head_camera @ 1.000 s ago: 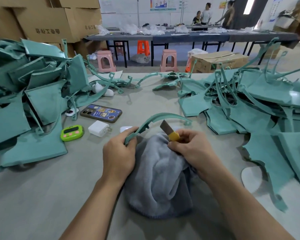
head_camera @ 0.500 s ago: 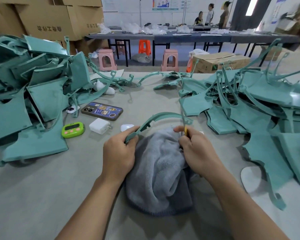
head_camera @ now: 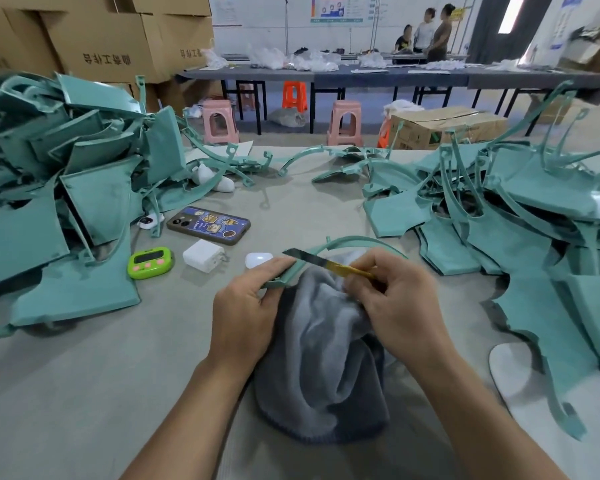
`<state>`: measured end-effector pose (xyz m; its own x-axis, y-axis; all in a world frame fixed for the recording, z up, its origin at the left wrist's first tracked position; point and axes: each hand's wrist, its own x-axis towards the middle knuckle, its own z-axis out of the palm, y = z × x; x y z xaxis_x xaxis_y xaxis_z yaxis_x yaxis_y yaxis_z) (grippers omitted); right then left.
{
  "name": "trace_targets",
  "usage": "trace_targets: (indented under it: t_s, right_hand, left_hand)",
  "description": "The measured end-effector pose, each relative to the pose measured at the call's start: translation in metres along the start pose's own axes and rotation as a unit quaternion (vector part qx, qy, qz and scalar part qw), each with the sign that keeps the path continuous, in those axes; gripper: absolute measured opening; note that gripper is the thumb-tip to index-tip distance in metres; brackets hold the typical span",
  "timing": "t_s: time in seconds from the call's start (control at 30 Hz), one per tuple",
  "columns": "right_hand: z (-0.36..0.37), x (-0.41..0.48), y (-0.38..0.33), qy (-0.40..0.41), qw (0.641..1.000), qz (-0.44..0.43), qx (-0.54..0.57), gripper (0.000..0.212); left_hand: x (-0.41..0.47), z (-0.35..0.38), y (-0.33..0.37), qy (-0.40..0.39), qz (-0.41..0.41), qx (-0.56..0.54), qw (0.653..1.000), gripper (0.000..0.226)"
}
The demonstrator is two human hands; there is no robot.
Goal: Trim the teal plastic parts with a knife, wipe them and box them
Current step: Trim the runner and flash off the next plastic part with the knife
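1. the knife (head_camera: 312,259) is being swung round. a second ago its blade was being held pointing up by the middle of the curved teal strip (head_camera: 354,241). half a second ago it was mostly being hidden behind the right hand (head_camera: 395,306). now the blade is being laid nearly flat, tip pointing left, right against the strip near the left hand (head_camera: 246,317).
2. the left hand is being kept where it was, with the strip's near end being pinched between thumb and curled fingers. the knife's yellow handle is being gripped by the right hand's curled fingers.
3. the strip is being held just above the grey cloth (head_camera: 326,358), which is being left bunched on the table (head_camera: 84,393) between the wrists. whether the cloth is also being gripped can't be told.
4. best guess: a fresh edge is being lined up, so this piece is probably still being trimmed, and wiping and boxing aren't being done yet. heaps of teal parts (head_camera: 66,202) are being left waiting on both sides.
5. writing: big dark characters are being shown on the cardboard boxes (head_camera: 108,46) at back left, but they look mirrored and aren't being read with any confidence. cartoon stickers are being shown on the phone (head_camera: 208,225) case, with the text too small. the green timer (head_camera: 150,263) display and the wall posters (head_camera: 336,8) are being left unread because they're too blurry.
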<state>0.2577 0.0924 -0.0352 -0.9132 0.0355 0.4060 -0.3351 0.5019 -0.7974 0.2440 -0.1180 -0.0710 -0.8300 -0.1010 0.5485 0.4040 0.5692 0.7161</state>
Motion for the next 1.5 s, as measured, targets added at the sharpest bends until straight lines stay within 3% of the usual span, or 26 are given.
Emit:
trace_targets:
  t_s: [0.27,0.37,0.5,0.57,0.67,0.73,0.83,0.97,1.07,1.13,1.2,1.27,1.4,1.5]
  right_hand:
    - [0.009,0.006,0.006,-0.023,0.999,0.024,0.015,0.018]
    - [0.006,0.014,0.011,0.042,0.996,0.071,-0.038,0.024]
    - [-0.015,0.024,0.028,0.151,0.965,0.179,-0.122,0.032]
    - [-0.019,0.022,0.029,0.153,0.972,0.157,-0.088,0.031]
    - [-0.007,0.011,0.014,0.07,0.995,0.064,-0.002,0.024]
    - [0.001,0.009,0.009,0.048,0.998,0.052,-0.005,0.021]
    - [-0.004,0.014,0.021,0.094,0.985,0.134,-0.047,0.022]
    - [-0.029,0.022,0.044,0.198,0.934,0.274,-0.116,0.025]
    - [-0.027,0.019,0.04,0.209,0.952,0.22,-0.037,0.023]
    - [-0.015,0.013,0.025,0.151,0.977,0.146,0.035,0.02]
    - [-0.003,0.012,0.019,0.108,0.988,0.112,0.01,0.023]
    - [-0.003,0.015,0.023,0.129,0.981,0.135,-0.053,0.026]
    - [-0.029,0.02,0.045,0.232,0.931,0.273,-0.073,0.02]
    - [-0.029,0.017,0.043,0.248,0.94,0.232,0.025,0.022]
  left_hand:
    - [0.001,0.004,0.001,0.006,-0.007,0.013,1.0,0.031]
    - [0.001,0.003,0.003,0.013,-0.006,0.006,1.0,0.034]
    - [0.001,0.003,0.004,0.021,-0.009,0.008,1.0,0.035]
    - [0.002,0.005,0.005,0.026,-0.007,0.011,1.0,0.033]
    - [0.002,0.006,0.006,0.01,0.001,0.013,1.0,0.031]
    - [0.0,0.005,0.008,0.015,0.001,0.015,1.0,0.031]
    - [0.0,0.004,0.006,0.043,-0.006,0.019,0.999,0.028]
    - [0.002,0.003,0.005,0.035,-0.012,0.016,0.999,0.027]
    - [0.0,0.006,0.007,0.028,-0.006,0.008,1.0,0.032]
    - [0.001,0.006,0.007,0.028,-0.008,-0.003,1.0,0.032]
    - [0.001,0.005,0.005,0.032,-0.013,-0.005,0.999,0.028]
    - [0.003,0.003,0.002,0.052,-0.024,-0.004,0.998,0.02]
    - [0.009,0.0,-0.008,0.072,-0.069,-0.018,0.995,0.014]
    - [0.008,0.0,-0.004,0.057,-0.057,0.016,0.997,0.008]
